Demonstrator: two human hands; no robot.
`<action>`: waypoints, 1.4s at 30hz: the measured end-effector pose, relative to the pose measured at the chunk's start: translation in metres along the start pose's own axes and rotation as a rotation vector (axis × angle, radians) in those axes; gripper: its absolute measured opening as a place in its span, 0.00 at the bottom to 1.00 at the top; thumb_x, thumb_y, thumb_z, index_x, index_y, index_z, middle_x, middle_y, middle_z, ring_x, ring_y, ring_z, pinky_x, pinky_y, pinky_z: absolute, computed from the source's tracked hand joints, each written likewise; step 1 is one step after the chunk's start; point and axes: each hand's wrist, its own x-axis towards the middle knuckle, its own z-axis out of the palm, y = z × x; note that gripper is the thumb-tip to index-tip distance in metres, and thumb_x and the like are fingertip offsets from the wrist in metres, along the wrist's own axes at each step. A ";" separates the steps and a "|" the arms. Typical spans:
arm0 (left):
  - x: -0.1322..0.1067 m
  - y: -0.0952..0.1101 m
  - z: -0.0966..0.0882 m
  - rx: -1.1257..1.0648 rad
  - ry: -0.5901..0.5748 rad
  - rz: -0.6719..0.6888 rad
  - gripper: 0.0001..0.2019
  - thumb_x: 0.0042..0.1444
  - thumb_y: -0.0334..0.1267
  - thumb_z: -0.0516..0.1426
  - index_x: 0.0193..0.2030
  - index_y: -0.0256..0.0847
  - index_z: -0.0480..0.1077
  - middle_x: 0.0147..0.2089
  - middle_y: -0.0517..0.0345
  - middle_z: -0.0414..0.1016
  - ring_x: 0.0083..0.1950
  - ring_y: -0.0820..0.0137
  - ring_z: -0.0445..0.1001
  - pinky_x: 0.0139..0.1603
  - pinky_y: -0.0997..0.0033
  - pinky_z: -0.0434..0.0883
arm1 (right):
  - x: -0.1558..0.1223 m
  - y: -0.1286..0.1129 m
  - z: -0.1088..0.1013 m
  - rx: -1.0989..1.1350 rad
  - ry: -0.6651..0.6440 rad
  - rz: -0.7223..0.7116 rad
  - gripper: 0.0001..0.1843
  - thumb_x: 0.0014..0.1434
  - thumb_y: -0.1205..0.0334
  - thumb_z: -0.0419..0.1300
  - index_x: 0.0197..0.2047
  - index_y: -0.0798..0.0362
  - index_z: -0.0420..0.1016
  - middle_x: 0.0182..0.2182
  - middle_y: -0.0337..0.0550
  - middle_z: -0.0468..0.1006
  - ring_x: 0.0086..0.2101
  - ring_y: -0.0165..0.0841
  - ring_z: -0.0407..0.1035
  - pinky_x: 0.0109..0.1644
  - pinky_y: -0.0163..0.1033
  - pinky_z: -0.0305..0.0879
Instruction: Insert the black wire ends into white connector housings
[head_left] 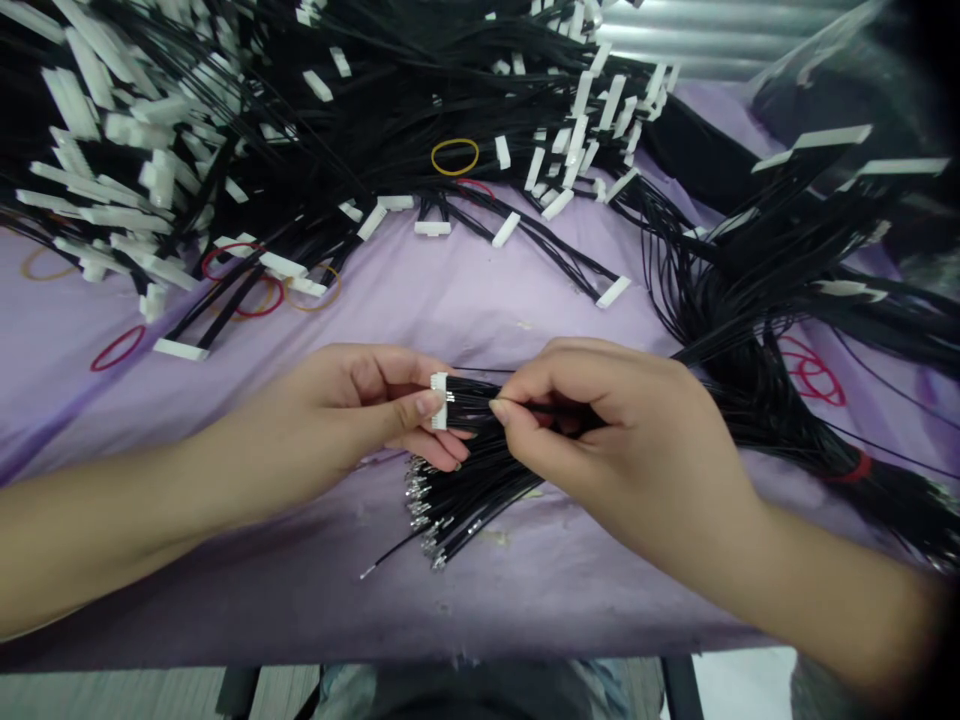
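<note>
My left hand (360, 410) pinches a small white connector housing (439, 400) between thumb and fingers. My right hand (615, 430) is closed around a bundle of thin black wires (465, 490), thumb and forefinger pinching wires just right of the connector. The wires' metal-tipped ends fan out below my hands. Both hands hover over a purple cloth (450, 290) covering the table.
A big heap of black wire harnesses with white connectors (187, 130) fills the back and left. More black wire bundles (787, 300) lie at right, one tied with a red band. Loose rubber bands, red (118, 347) and yellow (454, 157), lie about. The table's front edge is near me.
</note>
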 end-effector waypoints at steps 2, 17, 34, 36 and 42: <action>0.000 0.000 0.001 -0.002 0.003 0.001 0.07 0.58 0.22 0.55 0.36 0.32 0.74 0.32 0.54 0.80 0.32 0.73 0.79 0.36 0.82 0.77 | -0.001 0.000 0.000 -0.006 0.005 -0.001 0.06 0.52 0.74 0.62 0.25 0.56 0.75 0.21 0.33 0.71 0.22 0.20 0.61 0.25 0.29 0.55; 0.001 -0.001 0.002 0.026 0.018 0.034 0.08 0.60 0.25 0.54 0.35 0.34 0.75 0.30 0.57 0.80 0.32 0.74 0.79 0.36 0.82 0.77 | -0.001 0.001 0.006 0.008 -0.016 0.017 0.08 0.56 0.71 0.59 0.26 0.56 0.75 0.23 0.34 0.73 0.24 0.21 0.63 0.28 0.30 0.56; -0.001 0.000 0.002 0.035 0.018 0.006 0.07 0.60 0.25 0.55 0.34 0.34 0.74 0.30 0.57 0.79 0.32 0.73 0.79 0.36 0.82 0.77 | 0.002 0.002 0.007 -0.031 -0.111 0.029 0.09 0.60 0.69 0.56 0.28 0.59 0.71 0.24 0.37 0.67 0.26 0.24 0.59 0.29 0.32 0.53; 0.000 0.002 0.003 0.042 0.024 -0.007 0.07 0.60 0.24 0.55 0.33 0.33 0.73 0.30 0.57 0.79 0.32 0.73 0.79 0.36 0.82 0.78 | 0.001 0.001 0.006 -0.033 -0.111 0.026 0.09 0.60 0.70 0.56 0.28 0.59 0.71 0.24 0.37 0.67 0.26 0.24 0.59 0.29 0.33 0.53; 0.001 0.002 0.003 0.032 0.024 -0.011 0.07 0.59 0.23 0.56 0.33 0.34 0.74 0.30 0.57 0.80 0.32 0.73 0.80 0.36 0.82 0.78 | 0.001 0.003 0.005 -0.026 -0.118 0.014 0.10 0.61 0.69 0.56 0.27 0.58 0.70 0.24 0.37 0.68 0.26 0.24 0.59 0.29 0.32 0.53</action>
